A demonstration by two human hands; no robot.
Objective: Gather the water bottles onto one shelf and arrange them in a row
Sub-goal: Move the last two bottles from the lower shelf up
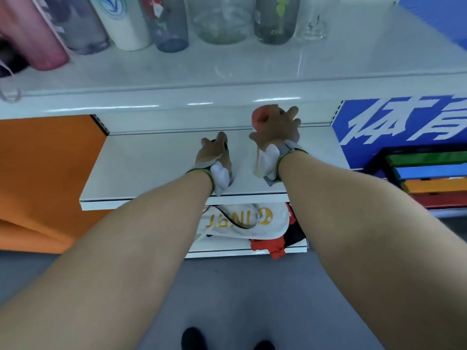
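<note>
Bottles stand in a row along the top shelf [252, 72]: a pink bottle [38, 39] at the far left, then a grey bottle [80, 29], a white bottle [123, 24] with a blue emblem, a dark blue bottle [166, 24], a wide clear jar [223, 21], a smoky bottle [276, 21] with a green figure, and a clear glass bottle [313, 18] at the right end. All of them sit well above and behind the hands.

Both arms reach forward onto the middle shelf [151, 168] below. The right hand [276, 130] is curled round a pink-topped bottle [261, 116] near the back of that shelf, with its outer fingers spread; a pale strap [257, 160] hangs down from the grip past the wrist. The left hand [212, 152] lies just to the left, close to the right one but apart from it, with its back to the camera and its fingers bent over something dark that is mostly hidden; whether it grips that thing cannot be told.

Lower down, a white bag [242, 221] with yellow lettering and a red cloth [275, 248] lie on the bottom shelf [227, 252]. A blue sign [404, 122] stands to the right.
</note>
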